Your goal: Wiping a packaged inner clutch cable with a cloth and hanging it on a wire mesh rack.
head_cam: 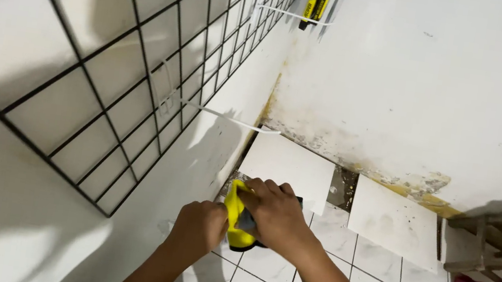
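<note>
Yellow tool [235,218]: held low in the floor corner, between both hands, just in front of the loose white tile.
Wire grid [111,62]: black, hung on the left wall, well above the hands.
Left hand [198,226]: fingers curled shut on the tool's near end, likely to steady it.
Right hand [277,213]: fingers wrapped over the top, covering its dark part.
Look: bright yellow casing, dark grey or black portion, mostly hidden.
Loose tile [287,166]: leans against the stained wall base.
Second tile [393,221]: leans further right.

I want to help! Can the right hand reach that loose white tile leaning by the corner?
Probably yes. The right hand is gripping the yellow tool just below the loose white tile, and nothing lies between them, though the hand is occupied.
</note>
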